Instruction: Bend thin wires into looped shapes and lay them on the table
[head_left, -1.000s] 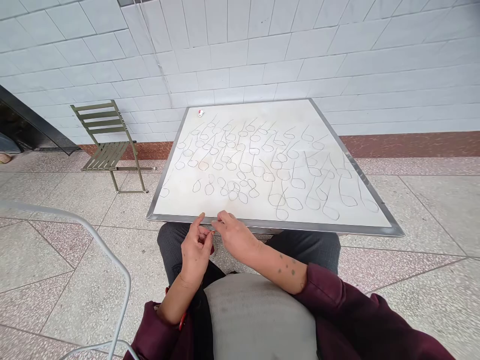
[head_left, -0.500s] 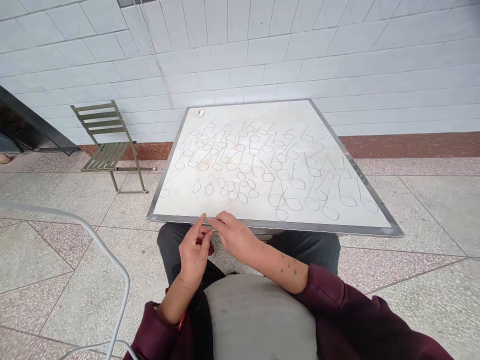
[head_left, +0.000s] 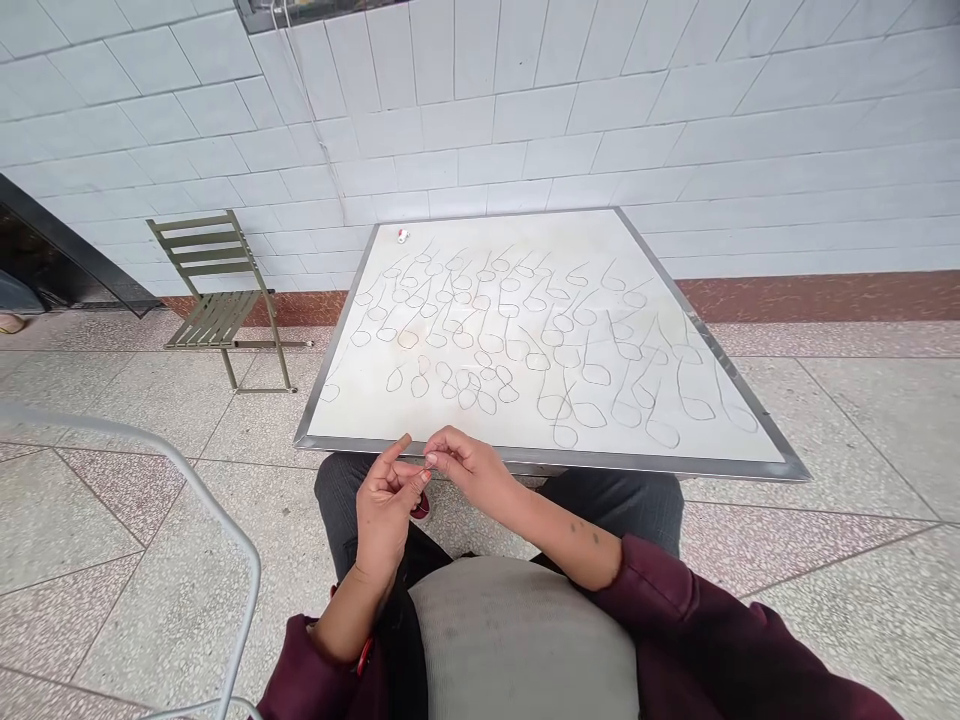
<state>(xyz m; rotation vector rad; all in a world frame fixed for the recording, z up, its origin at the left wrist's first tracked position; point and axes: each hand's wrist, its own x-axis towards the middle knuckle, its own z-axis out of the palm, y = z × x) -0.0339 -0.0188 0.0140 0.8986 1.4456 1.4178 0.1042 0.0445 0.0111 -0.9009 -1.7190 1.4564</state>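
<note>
Just past the near edge of the white-topped table [head_left: 442, 415], my two hands meet above my lap. My left hand [head_left: 384, 512] pinches thumb against fingers, its index finger raised. From the right, my right hand [head_left: 480, 475] brings a closed thumb-and-finger pinch to the left fingertips. Whatever lies between the fingertips is too small to make out. Many thin dark loops [head_left: 469, 388], which look like bent wire, lie spread over the tabletop; most have a long straight tail, and several near the front are small rounded shapes.
A small white-and-red object [head_left: 403, 236] sits at the table's far left corner. Metal trim [head_left: 562, 461] borders the tabletop. A green slatted folding chair [head_left: 214, 315] stands left by the tiled wall [head_left: 525, 130]. A grey tubular frame [head_left: 225, 510] curves at the near left.
My right hand has drawn its fingers into a pinch and turned slightly, its thumb now showing at the left fingertips. The left hand stays nearly in place. The view has tilted up a little.
</note>
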